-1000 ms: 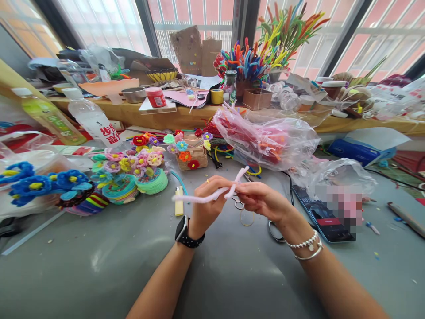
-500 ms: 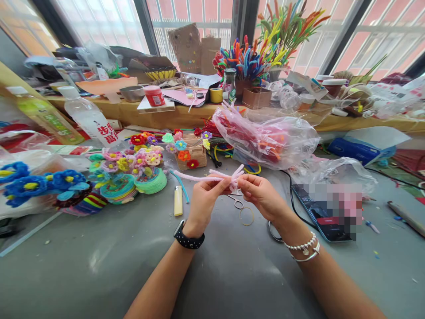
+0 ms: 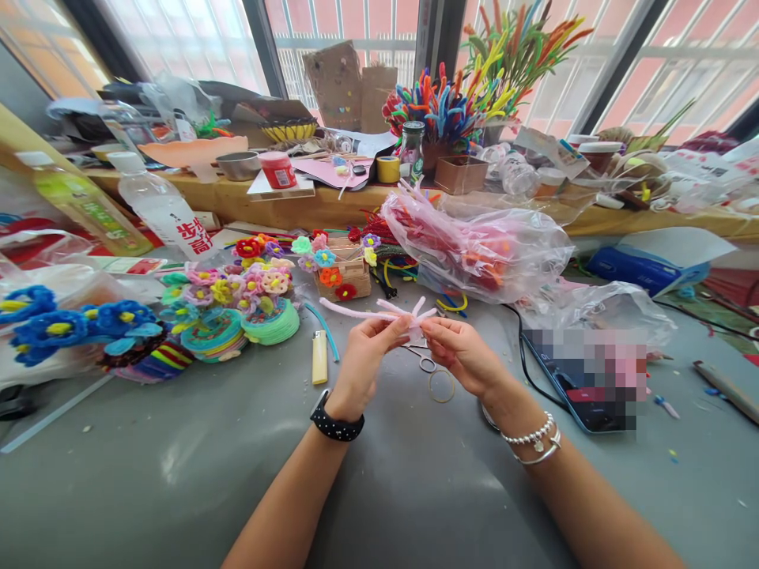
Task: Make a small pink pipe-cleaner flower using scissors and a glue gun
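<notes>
Both my hands meet above the grey table (image 3: 178, 474), pinching a pale pink pipe cleaner (image 3: 361, 311). My left hand (image 3: 364, 363), with a black watch on the wrist, is closed on the stem, whose long end points left. My right hand (image 3: 459, 352), with bead bracelets on the wrist, pinches the twisted end where short pink tips stick up. Small scissors (image 3: 422, 359) and a thin ring (image 3: 441, 386) lie on the table just under my hands.
A yellow lighter (image 3: 319, 356) lies left of my hands. Pipe-cleaner flowers (image 3: 237, 300) and blue ones (image 3: 53, 328) crowd the left. A plastic bag of pipe cleaners (image 3: 480, 245) and a phone (image 3: 578, 375) sit right. Bottles (image 3: 160, 209) and clutter line the wooden shelf behind.
My hands have lifted and moved slightly away from me. The pipe cleaner's long end swung from low left up to roughly level, and the short tips at the twist have spread.
</notes>
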A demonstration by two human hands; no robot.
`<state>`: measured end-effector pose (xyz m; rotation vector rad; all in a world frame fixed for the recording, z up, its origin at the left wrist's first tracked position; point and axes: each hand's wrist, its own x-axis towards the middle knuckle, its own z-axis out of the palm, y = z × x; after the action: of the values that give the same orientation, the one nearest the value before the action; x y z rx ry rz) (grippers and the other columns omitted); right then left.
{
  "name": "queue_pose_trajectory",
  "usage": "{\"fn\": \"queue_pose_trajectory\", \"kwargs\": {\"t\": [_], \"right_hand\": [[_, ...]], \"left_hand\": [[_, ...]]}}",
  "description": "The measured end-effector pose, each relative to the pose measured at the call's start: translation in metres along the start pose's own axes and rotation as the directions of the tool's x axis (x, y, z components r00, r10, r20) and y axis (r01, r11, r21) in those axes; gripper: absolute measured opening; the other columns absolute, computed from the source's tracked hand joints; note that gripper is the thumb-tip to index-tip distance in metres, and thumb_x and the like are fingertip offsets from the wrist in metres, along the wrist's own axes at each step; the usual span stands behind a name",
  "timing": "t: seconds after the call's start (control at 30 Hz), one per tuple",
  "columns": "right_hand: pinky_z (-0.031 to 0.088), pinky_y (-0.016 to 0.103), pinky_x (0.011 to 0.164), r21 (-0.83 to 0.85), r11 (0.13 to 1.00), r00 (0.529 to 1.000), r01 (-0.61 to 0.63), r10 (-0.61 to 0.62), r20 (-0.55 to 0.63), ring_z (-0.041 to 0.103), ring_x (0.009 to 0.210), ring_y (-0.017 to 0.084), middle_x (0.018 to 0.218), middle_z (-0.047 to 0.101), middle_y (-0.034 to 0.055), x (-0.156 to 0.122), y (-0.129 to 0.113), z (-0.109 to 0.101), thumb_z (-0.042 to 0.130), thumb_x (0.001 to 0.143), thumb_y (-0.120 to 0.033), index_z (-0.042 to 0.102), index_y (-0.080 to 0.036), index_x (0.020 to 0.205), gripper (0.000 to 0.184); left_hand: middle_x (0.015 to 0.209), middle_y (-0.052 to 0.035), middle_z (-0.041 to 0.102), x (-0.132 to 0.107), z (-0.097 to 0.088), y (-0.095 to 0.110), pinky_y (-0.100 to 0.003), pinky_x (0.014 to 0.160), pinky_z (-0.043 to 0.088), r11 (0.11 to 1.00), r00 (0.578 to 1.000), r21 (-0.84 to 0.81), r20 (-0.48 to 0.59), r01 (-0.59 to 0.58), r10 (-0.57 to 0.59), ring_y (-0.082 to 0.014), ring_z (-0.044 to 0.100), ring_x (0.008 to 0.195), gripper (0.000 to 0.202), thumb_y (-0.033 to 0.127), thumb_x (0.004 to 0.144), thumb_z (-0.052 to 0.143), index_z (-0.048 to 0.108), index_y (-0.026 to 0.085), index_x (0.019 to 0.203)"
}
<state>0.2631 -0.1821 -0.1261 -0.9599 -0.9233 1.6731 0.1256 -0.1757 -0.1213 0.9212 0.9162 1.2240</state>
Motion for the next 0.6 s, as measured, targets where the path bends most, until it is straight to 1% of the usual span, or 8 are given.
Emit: {"fn": "queue_pose_trajectory", "kwargs": {"t": [0.07, 0.13, 0.3, 0.43, 0.5, 0.6], "right_hand": [[0.010, 0.021, 0.041, 0.037, 0.999, 1.000, -0.029, 0.028, 0.014, 0.021, 0.040, 0.003, 0.044, 0.035, -0.0082, 0.0002, -0.0001, -0.0008, 0.067, 0.062, -0.032, 0.058, -0.015, 0.063, 0.019], [0.011, 0.020, 0.040, 0.067, 0.997, 0.999, -0.029, 0.027, 0.034, 0.021, 0.040, 0.002, 0.044, 0.036, -0.0081, 0.0008, -0.0001, -0.0014, 0.067, 0.062, -0.031, 0.058, -0.015, 0.063, 0.018], [0.012, 0.018, 0.039, 0.086, 0.996, 0.998, 0.015, -0.020, 0.061, 0.020, 0.039, 0.001, 0.043, 0.036, -0.0080, 0.0035, 0.0021, -0.0034, 0.067, 0.063, -0.028, 0.059, -0.014, 0.062, 0.016], [0.013, 0.016, 0.037, 0.163, 0.985, 0.990, -0.057, 0.035, 0.136, 0.019, 0.039, 0.001, 0.045, 0.035, -0.0081, 0.0047, 0.0054, -0.0057, 0.065, 0.066, -0.028, 0.058, -0.014, 0.067, 0.015], [0.013, 0.015, 0.036, 0.207, 0.974, 0.982, -0.096, 0.059, 0.180, 0.018, 0.039, 0.001, 0.045, 0.036, -0.0078, 0.0046, 0.0063, -0.0061, 0.063, 0.069, -0.031, 0.057, -0.014, 0.067, 0.018], [0.013, 0.014, 0.035, 0.235, 0.966, 0.979, -0.109, 0.062, 0.196, 0.017, 0.038, 0.001, 0.045, 0.036, -0.0073, 0.0045, 0.0063, -0.0058, 0.059, 0.071, -0.039, 0.054, -0.014, 0.064, 0.027]], "left_hand": [[0.067, -0.0013, 0.064, 0.0012, -0.0011, 0.0006, -0.023, 0.068, 0.044, 0.997, 0.999, 0.069, -0.012, -0.042, 0.043, -0.0104, 0.056, 0.067, 0.014, 0.026, 0.060, 0.068, 0.066, 0.013, 0.066], [0.065, -0.0011, 0.064, 0.0020, -0.0018, 0.0009, -0.022, 0.066, 0.043, 0.994, 0.999, 0.095, -0.010, -0.046, 0.047, -0.0100, 0.055, 0.064, 0.014, 0.026, 0.060, 0.068, 0.067, 0.013, 0.066], [0.065, -0.0007, 0.064, 0.0021, -0.0025, 0.0002, -0.022, 0.063, 0.044, 0.999, 1.000, 0.037, 0.020, -0.006, 0.005, -0.0094, 0.055, 0.061, 0.014, 0.025, 0.060, 0.068, 0.066, 0.013, 0.067], [0.065, -0.0001, 0.064, 0.0019, -0.0024, -0.0008, -0.021, 0.062, 0.044, 1.000, 1.000, 0.010, 0.020, -0.011, 0.010, -0.0090, 0.055, 0.061, 0.012, 0.024, 0.060, 0.068, 0.066, 0.014, 0.066], [0.065, 0.0001, 0.064, 0.0017, -0.0019, -0.0010, -0.021, 0.063, 0.044, 1.000, 0.999, 0.006, 0.026, -0.022, 0.022, -0.0089, 0.056, 0.062, 0.011, 0.024, 0.061, 0.068, 0.066, 0.015, 0.066], [0.066, -0.0002, 0.064, 0.0013, -0.0005, -0.0009, -0.021, 0.062, 0.044, 0.999, 0.999, 0.006, 0.021, -0.042, 0.041, -0.0090, 0.056, 0.062, 0.011, 0.024, 0.060, 0.069, 0.066, 0.014, 0.065]]}}
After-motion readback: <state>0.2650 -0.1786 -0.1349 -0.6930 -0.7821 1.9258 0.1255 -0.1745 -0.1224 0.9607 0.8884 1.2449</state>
